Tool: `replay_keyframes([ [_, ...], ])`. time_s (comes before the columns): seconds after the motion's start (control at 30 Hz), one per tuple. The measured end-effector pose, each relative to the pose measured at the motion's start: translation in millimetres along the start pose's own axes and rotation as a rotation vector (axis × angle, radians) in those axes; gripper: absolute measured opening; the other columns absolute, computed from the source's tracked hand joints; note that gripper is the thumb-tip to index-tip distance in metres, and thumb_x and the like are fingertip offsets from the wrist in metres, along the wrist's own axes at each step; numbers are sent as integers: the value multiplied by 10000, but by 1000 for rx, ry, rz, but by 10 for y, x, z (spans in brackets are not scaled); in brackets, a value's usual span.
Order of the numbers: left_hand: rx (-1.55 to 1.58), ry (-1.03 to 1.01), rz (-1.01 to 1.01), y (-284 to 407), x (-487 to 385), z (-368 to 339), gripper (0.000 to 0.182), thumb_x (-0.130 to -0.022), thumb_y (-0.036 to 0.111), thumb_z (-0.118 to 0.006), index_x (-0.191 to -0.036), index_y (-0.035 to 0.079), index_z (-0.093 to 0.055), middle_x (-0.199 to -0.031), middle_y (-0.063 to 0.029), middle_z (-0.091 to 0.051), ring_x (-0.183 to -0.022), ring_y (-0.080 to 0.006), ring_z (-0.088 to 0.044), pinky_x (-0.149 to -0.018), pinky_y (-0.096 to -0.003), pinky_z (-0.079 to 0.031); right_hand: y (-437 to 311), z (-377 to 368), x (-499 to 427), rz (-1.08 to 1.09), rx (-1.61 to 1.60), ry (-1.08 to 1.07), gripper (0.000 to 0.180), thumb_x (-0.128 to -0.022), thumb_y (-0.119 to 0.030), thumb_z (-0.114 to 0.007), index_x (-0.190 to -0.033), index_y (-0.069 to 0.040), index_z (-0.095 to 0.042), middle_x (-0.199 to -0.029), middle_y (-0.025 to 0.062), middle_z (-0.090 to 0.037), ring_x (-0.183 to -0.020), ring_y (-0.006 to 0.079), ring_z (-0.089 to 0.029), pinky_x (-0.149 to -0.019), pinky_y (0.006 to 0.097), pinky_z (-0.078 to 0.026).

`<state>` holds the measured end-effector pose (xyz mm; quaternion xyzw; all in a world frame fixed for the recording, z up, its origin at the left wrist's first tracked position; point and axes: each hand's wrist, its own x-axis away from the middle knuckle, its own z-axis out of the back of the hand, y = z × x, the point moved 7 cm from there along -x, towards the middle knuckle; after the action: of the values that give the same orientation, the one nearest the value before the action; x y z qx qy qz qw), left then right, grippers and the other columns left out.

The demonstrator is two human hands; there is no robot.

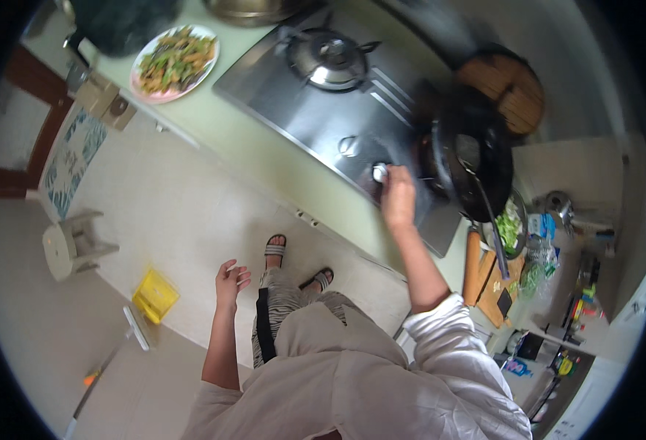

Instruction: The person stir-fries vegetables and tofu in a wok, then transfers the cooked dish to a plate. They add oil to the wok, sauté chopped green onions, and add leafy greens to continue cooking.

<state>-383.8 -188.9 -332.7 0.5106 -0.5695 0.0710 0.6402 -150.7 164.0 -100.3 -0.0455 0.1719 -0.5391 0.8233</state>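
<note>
My right hand (400, 198) grips a round control knob (379, 172) at the front edge of the gas cooktop (279, 93). Beyond it, a black wok (477, 159) sits over the right burner, with a long-handled ladle (485, 198) resting inside. Over the floor, away from the counter, my left hand (232, 280) hangs with its fingers apart and holds nothing. The left burner (328, 60) carries no pan. A plate (136, 91) of cooked food with green and orange-brown pieces stands on the counter to the left of the cooktop.
Right of the wok are a bowl of chopped greens (509, 225), a wooden cutting board (493, 308), a rolling pin (471, 267) and plastic bags (537, 269). A round wooden board (521, 104) leans behind. A stool (62, 250), yellow dustpan (158, 294) and mop (136, 328) stand on the floor side.
</note>
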Motion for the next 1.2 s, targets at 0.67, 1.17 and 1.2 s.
replay_keyframes([
  [0.67,-1093,-971,-196,-2112,1863,-3756,416,-827,-123,-423,-1171,25,-604,-799,-83,-622,-640,-126,-622,-543,-250,-517,2963,1657,5092,-600,-391,-247,249,-894,-254,-572,-1060,-79,-635,-960,155,-631,-895,337,-608,-795,406,-490],
  [1.17,-1254,-917,-746,-2043,3056,-5661,316,-927,303,-599,-847,26,-730,-588,-64,-598,-591,-98,-536,-555,-296,-449,6774,4869,3944,-684,-619,577,251,-890,-146,-642,-1083,14,-638,-972,96,-691,-898,149,-635,-827,305,-509],
  [1.2,-1223,-897,-783,-2043,2970,-5731,325,-926,303,-602,-838,17,-729,-605,-66,-617,-605,-96,-550,-565,-292,-457,7004,5272,3765,-645,-441,688,256,-878,-146,-657,-1083,8,-641,-963,103,-696,-890,153,-642,-807,314,-514],
])
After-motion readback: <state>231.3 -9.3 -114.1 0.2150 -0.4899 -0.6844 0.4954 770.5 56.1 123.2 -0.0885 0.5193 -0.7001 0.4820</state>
